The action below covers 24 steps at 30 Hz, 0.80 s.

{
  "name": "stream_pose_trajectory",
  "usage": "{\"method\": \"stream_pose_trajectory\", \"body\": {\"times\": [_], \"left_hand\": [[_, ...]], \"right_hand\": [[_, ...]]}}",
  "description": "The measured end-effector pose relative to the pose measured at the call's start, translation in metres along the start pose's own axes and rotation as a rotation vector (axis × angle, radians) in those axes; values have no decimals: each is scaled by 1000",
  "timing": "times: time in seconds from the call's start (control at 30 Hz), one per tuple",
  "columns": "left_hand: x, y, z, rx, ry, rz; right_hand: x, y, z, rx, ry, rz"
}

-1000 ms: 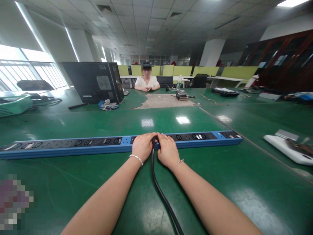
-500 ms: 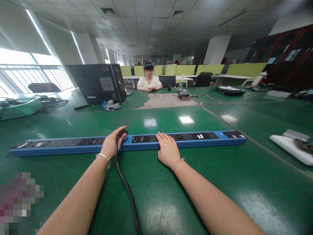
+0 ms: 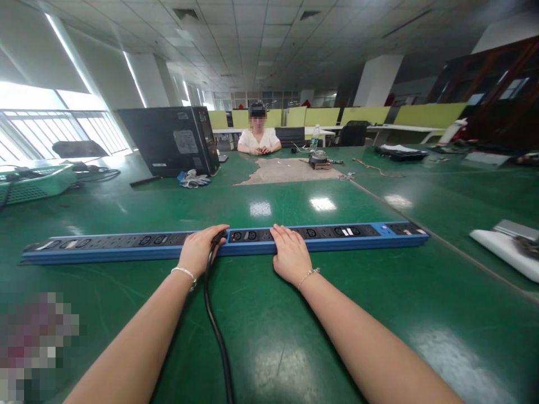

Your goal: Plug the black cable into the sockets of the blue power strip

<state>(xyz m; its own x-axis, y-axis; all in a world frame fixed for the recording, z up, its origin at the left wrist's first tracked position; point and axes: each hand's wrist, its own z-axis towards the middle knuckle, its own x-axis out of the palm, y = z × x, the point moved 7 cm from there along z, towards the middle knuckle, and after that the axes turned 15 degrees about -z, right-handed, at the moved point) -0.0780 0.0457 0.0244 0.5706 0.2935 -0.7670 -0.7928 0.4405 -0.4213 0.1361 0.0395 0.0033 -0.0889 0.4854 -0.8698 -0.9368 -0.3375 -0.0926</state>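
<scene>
A long blue power strip (image 3: 248, 247) with black socket panels lies across the green table in front of me. My left hand (image 3: 201, 247) is closed around the plug (image 3: 219, 238) of a black power cord (image 3: 218, 331). The plug is down at the strip's top, left of its middle; my fingers partly cover it, and I cannot tell whether it sits in a socket. From there the cord runs toward me over the near edge of the view. My right hand (image 3: 291, 253) grips the strip right of its middle, fingers over the top and thumb at the front side.
A black computer case (image 3: 177, 140) stands at the back left, with gloves (image 3: 193, 179) before it and a green basket (image 3: 37, 182) farther left. Opposite sits a person (image 3: 257, 134). A white device (image 3: 503, 252) lies at the right.
My left hand has lowered the plug and moved it slightly right, closer to the strip's top. My right hand keeps its place on the strip. The view has shifted a little.
</scene>
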Motion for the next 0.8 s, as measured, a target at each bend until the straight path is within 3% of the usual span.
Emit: {"method": "stream_pose_trajectory", "body": {"times": [0.33,0.6,0.73,0.8], "left_hand": [[-3,-10,-7,-21,1,110],[0,-5,-8,-59,-46,85],[4,-4,-9,-52,-110,1],[-8,-5,-8,-78,-210,-66]], "right_hand": [[0,2,2,20,-7,4],[0,1,1,13,-20,-9],[1,1,0,4,-32,-22],[1,0,0,2,-35,-29]]}}
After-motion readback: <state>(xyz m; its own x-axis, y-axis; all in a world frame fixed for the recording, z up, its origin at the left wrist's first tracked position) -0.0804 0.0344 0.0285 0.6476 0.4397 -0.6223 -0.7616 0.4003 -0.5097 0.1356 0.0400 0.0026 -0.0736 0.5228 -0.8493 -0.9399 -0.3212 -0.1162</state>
